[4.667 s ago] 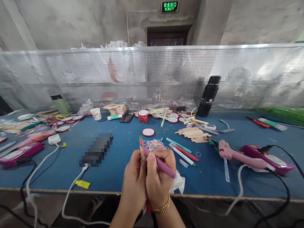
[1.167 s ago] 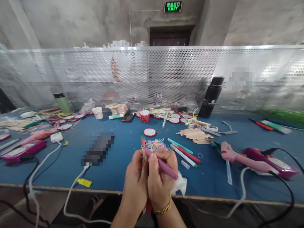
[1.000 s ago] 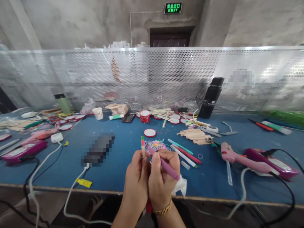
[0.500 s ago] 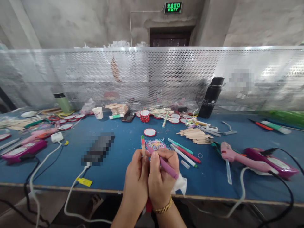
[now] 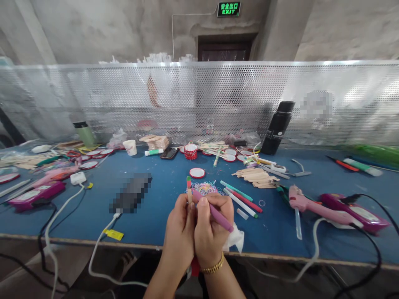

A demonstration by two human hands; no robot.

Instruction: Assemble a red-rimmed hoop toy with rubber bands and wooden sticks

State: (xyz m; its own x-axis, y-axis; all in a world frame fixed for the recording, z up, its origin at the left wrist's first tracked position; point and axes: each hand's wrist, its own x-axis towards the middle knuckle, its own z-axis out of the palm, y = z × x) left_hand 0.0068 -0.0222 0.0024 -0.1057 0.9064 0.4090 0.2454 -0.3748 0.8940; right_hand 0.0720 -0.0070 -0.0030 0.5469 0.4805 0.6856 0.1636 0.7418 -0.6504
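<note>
Between the fingers of my left hand [image 5: 180, 226] a wooden craft stick [image 5: 189, 192] stands upright, its top end coloured green and red. My right hand [image 5: 213, 228] is closed around a purple marker [image 5: 218, 215], whose tip end points at the stick. Both hands press side by side above the table's front edge. Just beyond them lies a heap of small coloured rubber bands [image 5: 204, 188]. To the right are a teal marker [image 5: 236, 190], a red marker [image 5: 246, 201] and a white marker with a green end [image 5: 241, 203]. A crumpled white tissue [image 5: 236, 238] sits under my right hand.
Loose craft sticks [image 5: 257, 177] and a pink glue gun [image 5: 311, 205] lie on the right. A phone [image 5: 132, 193] on a white cable lies left. Farther back stand a paper cup [image 5: 130, 147], a black bottle [image 5: 278, 128] and a perforated metal screen [image 5: 174, 91].
The view has shifted very slightly. My hands keep their hold on the stick and the purple marker, with hardly any movement between them.
</note>
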